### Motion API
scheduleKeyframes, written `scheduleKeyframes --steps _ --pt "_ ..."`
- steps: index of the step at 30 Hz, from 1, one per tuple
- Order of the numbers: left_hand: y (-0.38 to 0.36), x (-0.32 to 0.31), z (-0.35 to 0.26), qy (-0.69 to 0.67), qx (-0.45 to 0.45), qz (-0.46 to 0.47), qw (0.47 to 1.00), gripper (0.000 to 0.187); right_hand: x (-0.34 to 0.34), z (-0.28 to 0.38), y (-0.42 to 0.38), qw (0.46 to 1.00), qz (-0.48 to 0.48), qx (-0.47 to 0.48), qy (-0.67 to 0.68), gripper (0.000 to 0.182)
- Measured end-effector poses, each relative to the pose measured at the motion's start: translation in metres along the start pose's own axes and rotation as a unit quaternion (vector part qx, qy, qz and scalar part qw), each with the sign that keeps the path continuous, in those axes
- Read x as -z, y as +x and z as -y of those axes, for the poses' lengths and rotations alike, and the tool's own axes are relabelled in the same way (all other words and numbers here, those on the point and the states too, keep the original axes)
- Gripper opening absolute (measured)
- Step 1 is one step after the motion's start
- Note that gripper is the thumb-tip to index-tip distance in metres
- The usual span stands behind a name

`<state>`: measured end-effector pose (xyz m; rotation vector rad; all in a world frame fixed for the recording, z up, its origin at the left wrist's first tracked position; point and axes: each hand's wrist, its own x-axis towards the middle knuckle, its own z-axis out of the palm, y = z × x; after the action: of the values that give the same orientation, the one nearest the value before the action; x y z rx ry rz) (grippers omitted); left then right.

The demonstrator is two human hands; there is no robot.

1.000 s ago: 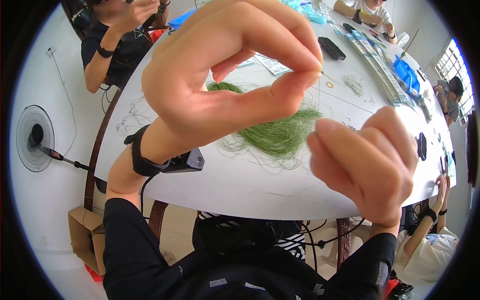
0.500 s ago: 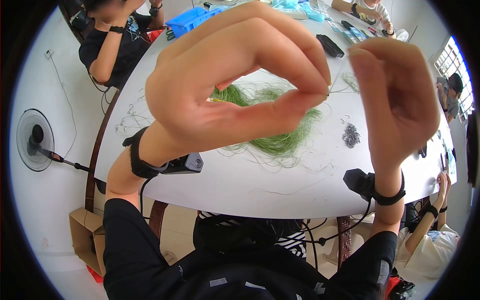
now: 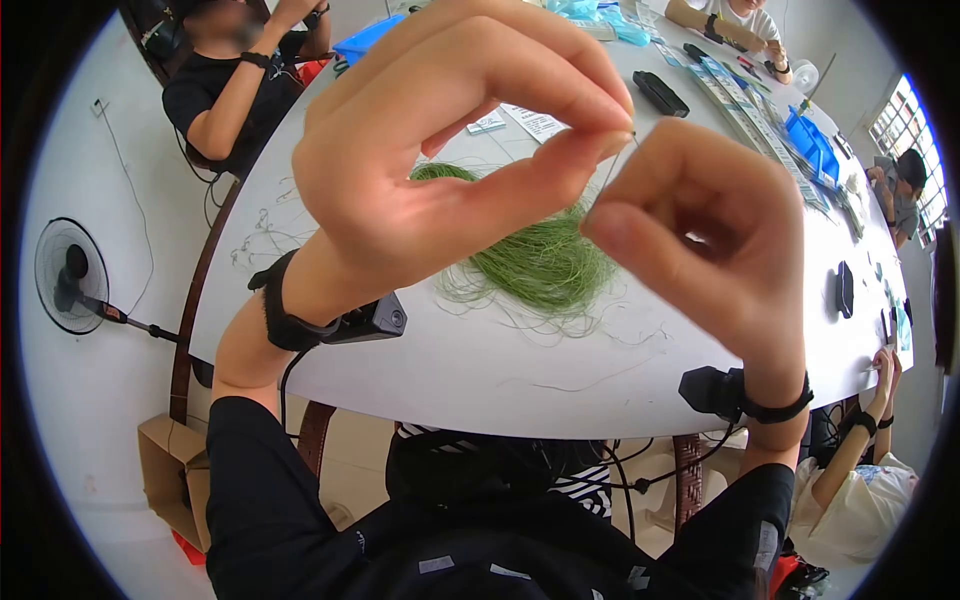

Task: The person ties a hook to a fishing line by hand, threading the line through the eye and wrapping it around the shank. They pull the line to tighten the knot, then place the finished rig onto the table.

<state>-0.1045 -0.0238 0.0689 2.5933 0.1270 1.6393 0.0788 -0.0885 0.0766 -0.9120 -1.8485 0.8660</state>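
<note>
My left hand point(image 3: 450, 150) is raised over the table, thumb and forefinger pinched on a tiny dark item at their tips, too small to name. Close on its right, my right hand point(image 3: 715, 235) is curled, thumb and forefinger pressed together on a thin line point(image 3: 608, 172) that runs up to the left fingertips. The two hands do not touch. Below them a loose bundle of green thread point(image 3: 545, 265) lies on the white table point(image 3: 480, 385), partly hidden by my left hand.
A black case point(image 3: 660, 93), printed papers point(image 3: 535, 122) and a blue tray point(image 3: 812, 148) lie on the table. Co-workers sit at the far left point(image 3: 225, 100), far right and back. A fan point(image 3: 75, 275) stands left. Dark devices are strapped to my wrists.
My right hand has moved left and down, nearer my left hand, and now covers where the small grey pile was. My left hand has shifted slightly left and up.
</note>
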Motion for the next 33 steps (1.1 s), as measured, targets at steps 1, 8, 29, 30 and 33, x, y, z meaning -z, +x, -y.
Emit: scheduleKeyframes --steps 1,8,29,30,33 --pt "0.0 0.0 0.0 0.004 0.002 -0.002 1.0 0.019 -0.002 0.006 -0.005 0.997 -0.02 0.023 -0.071 0.006" --pt "0.008 0.001 0.002 0.021 -0.053 0.082 0.995 0.021 0.002 0.021 -0.019 0.92 -0.105 0.209 -0.314 0.013" --pt "0.0 0.0 0.006 0.145 -0.029 -0.043 0.988 0.015 -0.01 -0.024 0.002 0.994 -0.106 0.041 -0.001 0.013" --pt "0.001 0.0 0.007 0.167 -0.033 -0.046 0.984 0.014 -0.013 -0.02 -0.001 0.992 -0.114 0.054 -0.014 0.01" --pt "0.002 -0.005 0.005 0.162 -0.023 -0.01 0.986 0.013 -0.011 -0.013 -0.008 0.977 -0.127 0.129 -0.109 0.006"
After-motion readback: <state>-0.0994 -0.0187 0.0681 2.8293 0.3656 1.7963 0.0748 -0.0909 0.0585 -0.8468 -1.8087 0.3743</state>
